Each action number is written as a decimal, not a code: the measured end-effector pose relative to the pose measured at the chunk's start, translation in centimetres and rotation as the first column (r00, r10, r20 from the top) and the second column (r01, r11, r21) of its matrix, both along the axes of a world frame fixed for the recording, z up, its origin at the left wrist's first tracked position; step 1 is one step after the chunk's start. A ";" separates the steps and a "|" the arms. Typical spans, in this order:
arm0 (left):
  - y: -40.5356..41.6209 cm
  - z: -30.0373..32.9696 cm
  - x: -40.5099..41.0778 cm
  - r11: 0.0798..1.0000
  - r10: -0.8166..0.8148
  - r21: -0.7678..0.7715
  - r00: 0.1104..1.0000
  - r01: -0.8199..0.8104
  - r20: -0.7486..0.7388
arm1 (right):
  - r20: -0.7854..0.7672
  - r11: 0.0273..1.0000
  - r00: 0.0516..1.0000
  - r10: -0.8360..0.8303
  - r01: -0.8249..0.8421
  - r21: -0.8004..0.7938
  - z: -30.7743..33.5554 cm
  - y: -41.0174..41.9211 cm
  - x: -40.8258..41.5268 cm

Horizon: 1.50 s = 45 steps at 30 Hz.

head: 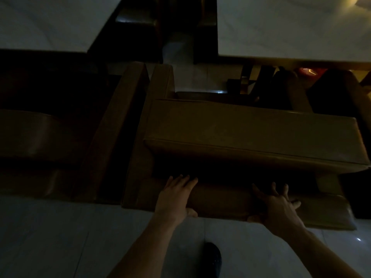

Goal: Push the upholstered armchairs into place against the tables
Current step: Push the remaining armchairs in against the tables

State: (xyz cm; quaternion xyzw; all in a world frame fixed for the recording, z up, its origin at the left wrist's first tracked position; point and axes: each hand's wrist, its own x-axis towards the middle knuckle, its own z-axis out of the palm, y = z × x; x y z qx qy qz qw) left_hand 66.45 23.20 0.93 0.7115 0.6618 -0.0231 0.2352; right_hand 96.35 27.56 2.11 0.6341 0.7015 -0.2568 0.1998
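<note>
A brown upholstered armchair point(251, 137) stands right in front of me, seen from behind and above in dim light. My left hand point(176, 195) lies flat on the lower back of the chair, fingers spread, thumb hooked under its edge. My right hand point(279, 205) presses the same padded edge further right, fingers spread. Beyond the chair is a pale table point(291, 33), its near edge over the chair's front. A second brown armchair point(50, 137) stands to the left, arm to arm with the first, under another pale table point(44, 25).
Pale tiled floor point(60, 237) lies under me, and my dark shoe point(213, 257) shows at the bottom. A narrow floor gap point(178, 53) runs between the two tables. Dark chair shapes and a small red-orange glow point(309, 71) sit under the right table.
</note>
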 end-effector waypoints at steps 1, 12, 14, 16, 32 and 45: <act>-0.1 0.0 0.0 1.000 0.004 0.008 1.000 -0.004 -0.001 | -0.006 1.000 1.000 -0.001 0.001 0.007 -0.1 -0.1 0.1; 0.9 -0.5 0.4 0.999 -0.006 0.032 1.000 0.005 0.021 | -0.012 1.000 1.000 -0.011 0.011 0.027 -0.1 1.1 0.5; 1.6 -0.4 0.9 1.000 0.001 0.027 0.999 -0.002 0.038 | 0.002 0.998 1.000 0.003 -0.003 0.057 0.0 1.7 0.9; 2.2 -0.5 1.3 1.000 0.007 0.019 0.999 -0.008 0.045 | 0.018 0.996 1.000 0.024 -0.026 0.090 0.2 1.9 1.3; 1.5 -1.2 1.9 0.996 0.051 0.069 0.996 -0.056 0.075 | 0.077 0.978 0.994 0.082 -0.095 0.186 0.1 1.0 1.7; 1.7 -1.4 1.5 0.999 0.038 0.033 0.997 -0.040 0.073 | 0.089 0.988 0.992 0.084 -0.094 0.119 -0.5 1.5 1.7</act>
